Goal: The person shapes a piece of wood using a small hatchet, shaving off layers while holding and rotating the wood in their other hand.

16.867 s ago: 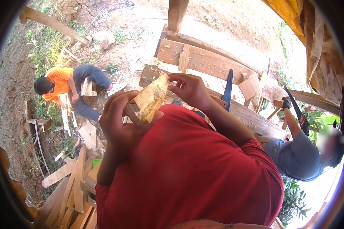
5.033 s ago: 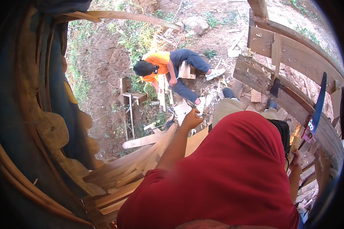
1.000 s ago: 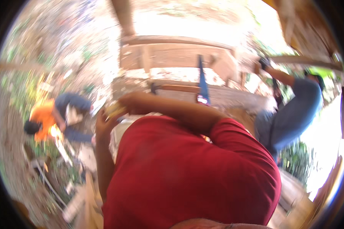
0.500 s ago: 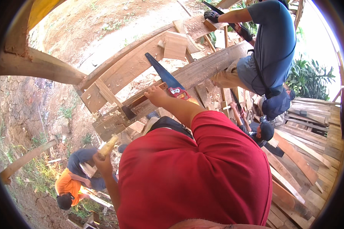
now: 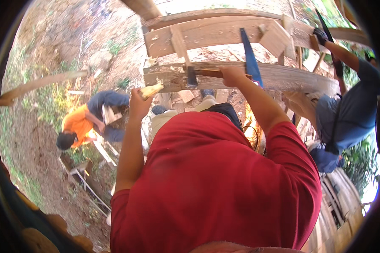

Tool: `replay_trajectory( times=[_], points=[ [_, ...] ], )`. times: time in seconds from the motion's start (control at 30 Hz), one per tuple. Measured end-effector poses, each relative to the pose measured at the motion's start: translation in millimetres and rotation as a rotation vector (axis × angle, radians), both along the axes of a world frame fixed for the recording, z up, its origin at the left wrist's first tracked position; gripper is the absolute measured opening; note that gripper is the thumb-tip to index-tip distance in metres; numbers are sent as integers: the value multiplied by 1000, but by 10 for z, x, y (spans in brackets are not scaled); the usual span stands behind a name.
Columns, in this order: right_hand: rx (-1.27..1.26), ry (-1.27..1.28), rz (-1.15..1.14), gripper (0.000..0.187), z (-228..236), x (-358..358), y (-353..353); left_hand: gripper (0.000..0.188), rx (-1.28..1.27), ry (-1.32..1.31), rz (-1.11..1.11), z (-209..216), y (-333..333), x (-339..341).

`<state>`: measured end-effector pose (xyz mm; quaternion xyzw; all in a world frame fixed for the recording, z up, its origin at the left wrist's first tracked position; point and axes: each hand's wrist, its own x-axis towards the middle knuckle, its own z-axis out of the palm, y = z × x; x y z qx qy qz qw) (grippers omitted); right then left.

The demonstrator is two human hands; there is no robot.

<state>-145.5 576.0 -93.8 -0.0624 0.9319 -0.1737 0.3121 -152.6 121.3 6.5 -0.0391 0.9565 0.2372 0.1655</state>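
With my left hand [image 5: 138, 103] I am pinching the lower end of a tapered yellowish piece of wood [image 5: 151, 90]; its narrow tip is pointing up and right, beside the left end of a long timber surface [image 5: 291, 76], and I cannot tell whether the two are touching. My right hand [image 5: 233, 76] is gripping the wooden handle of a hatchet [image 5: 209, 73], whose dark head [image 5: 191, 77] is lying to that hand's left, reaching the near edge of the timber. Just right of the same hand, a blue-bladed handsaw [image 5: 251, 59] is slanting across the timber, leaving little room on that side. Beyond both hands, a gap with wood shavings is separating the timber from a far board [image 5: 215, 33]. Left of my left hand, bare ground is giving freer room before a seated person in orange [image 5: 78, 120]. Well right of my right hand, a person in grey-blue [image 5: 350, 111] is working with another saw [image 5: 324, 24].
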Motion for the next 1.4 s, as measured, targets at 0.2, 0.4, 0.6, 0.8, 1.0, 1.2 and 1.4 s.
replay_trajectory(
  times=[0.2, 0.4, 0.6, 0.8, 1.0, 1.2, 1.4],
  points=[
    [-119, -120, -138, 44, 435, 100, -301, 61, -18, -8, -8, 49, 199, 192],
    [-515, -444, -363, 47, 582, 61, -920, 60, -123, -40, 17, 59, 284, 284],
    [-351, -110, -119, 34, 897, 9, -1429, 60, -213, -15, 18, 5, 333, 363],
    [-324, -113, -13, 34, 680, 9, -1660, 59, -181, 14, 12, -44, 262, 391],
    [-369, -38, 5, 34, 828, 56, -1758, 57, -188, -10, -16, -37, 241, 282],
    [-313, -91, -45, 35, 436, 17, -1744, 54, -209, 16, -39, 4, 290, 258],
    [-435, -84, -59, 36, 489, 10, -1701, 57, -212, -3, -60, 12, 243, 248]
  ],
)
